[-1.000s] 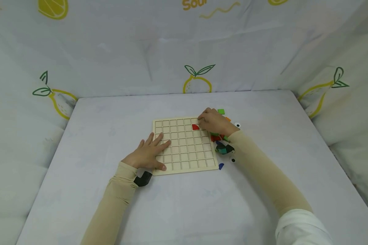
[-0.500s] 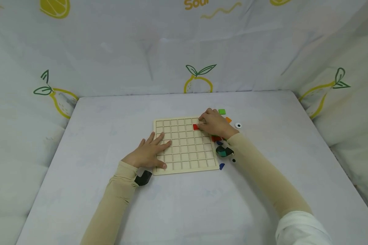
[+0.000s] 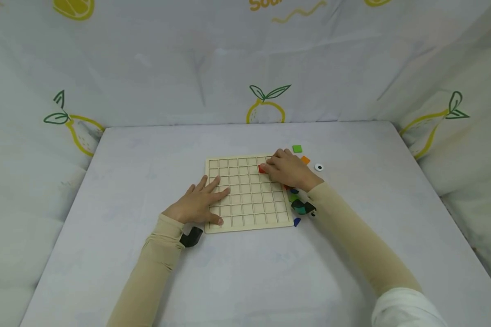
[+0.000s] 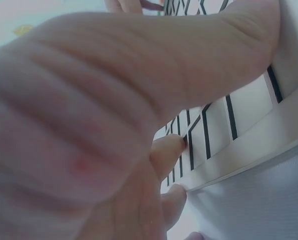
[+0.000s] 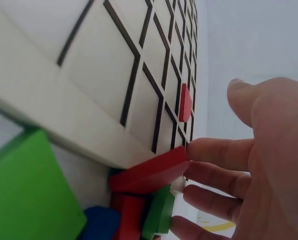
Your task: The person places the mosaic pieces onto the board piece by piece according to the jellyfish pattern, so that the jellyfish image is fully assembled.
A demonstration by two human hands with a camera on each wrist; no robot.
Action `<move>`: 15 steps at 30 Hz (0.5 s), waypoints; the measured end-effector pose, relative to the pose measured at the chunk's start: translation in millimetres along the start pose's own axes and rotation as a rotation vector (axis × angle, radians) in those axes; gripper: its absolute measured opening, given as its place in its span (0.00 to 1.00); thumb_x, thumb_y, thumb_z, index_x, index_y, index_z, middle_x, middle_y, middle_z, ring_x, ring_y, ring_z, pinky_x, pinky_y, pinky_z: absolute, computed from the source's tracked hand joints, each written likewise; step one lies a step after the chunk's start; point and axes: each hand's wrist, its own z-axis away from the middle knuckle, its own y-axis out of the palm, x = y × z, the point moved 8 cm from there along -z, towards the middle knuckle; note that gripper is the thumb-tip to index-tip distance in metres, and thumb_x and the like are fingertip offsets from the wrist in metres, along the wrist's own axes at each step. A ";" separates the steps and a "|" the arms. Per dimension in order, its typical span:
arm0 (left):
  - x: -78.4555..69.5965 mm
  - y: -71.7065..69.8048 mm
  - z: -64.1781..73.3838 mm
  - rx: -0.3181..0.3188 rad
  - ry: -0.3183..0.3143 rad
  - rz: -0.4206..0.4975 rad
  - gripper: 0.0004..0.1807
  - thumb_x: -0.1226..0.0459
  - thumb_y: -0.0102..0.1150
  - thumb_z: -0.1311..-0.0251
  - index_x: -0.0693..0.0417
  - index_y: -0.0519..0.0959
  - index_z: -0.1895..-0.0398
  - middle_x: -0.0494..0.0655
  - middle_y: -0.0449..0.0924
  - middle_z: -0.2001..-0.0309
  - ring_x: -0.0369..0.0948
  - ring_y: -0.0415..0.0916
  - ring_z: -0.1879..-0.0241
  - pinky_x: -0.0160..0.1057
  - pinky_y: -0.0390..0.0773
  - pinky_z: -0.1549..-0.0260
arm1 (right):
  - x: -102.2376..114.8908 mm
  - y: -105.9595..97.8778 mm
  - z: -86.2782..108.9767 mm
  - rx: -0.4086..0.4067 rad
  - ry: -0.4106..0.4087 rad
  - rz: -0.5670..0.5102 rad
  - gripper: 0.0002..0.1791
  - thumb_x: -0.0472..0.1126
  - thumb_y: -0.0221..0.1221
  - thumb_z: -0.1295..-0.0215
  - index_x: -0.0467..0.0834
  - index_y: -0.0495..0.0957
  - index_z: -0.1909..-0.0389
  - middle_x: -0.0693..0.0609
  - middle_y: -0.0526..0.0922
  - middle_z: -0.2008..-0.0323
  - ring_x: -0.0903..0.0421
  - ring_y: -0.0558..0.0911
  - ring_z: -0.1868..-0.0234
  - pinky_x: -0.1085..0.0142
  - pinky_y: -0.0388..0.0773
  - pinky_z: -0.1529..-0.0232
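Observation:
My left hand (image 3: 198, 206) lies spread on the left edge of a pale wooden grid board (image 3: 245, 200). In the left wrist view, its thumb (image 4: 213, 55) crosses the board's rim. At the board's far right is my right hand (image 3: 290, 170), over a red piece (image 3: 262, 169) lying in the grid. The right wrist view shows its thumb apart from the fingers and that red piece (image 5: 185, 103) beyond. The index fingertip touches another red piece (image 5: 151, 172), tilted against the board's edge. Green pieces (image 5: 161, 210) lie beside the other fingers.
Loose pieces lie right of the board: a light green square (image 3: 297, 148), an orange one (image 3: 305, 160), a white disc with a black dot (image 3: 318, 167) and a blue piece (image 3: 297, 222). A large green piece (image 5: 34, 190) is close to the right wrist camera.
My right hand has shifted slightly right and toward me, and a green piece near its wrist now shows. The left hand stays in place on the board.

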 end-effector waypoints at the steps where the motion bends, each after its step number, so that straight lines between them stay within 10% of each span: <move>1: -0.1 -0.4 0.0 0.000 0.001 -0.001 0.50 0.47 0.71 0.44 0.42 0.57 0.20 0.54 0.37 0.17 0.63 0.28 0.19 0.71 0.42 0.24 | 0.7 -0.5 1.6 -0.001 -0.007 0.004 0.29 0.59 0.45 0.21 0.43 0.77 0.35 0.45 0.75 0.40 0.46 0.70 0.40 0.49 0.72 0.36; 15: -2.9 1.1 -1.0 0.021 0.019 0.036 0.52 0.49 0.72 0.43 0.43 0.54 0.19 0.52 0.35 0.16 0.60 0.25 0.18 0.73 0.37 0.25 | -1.7 -2.5 23.1 -0.029 -0.023 0.041 0.25 0.53 0.49 0.21 0.41 0.79 0.36 0.46 0.78 0.47 0.48 0.75 0.48 0.55 0.77 0.48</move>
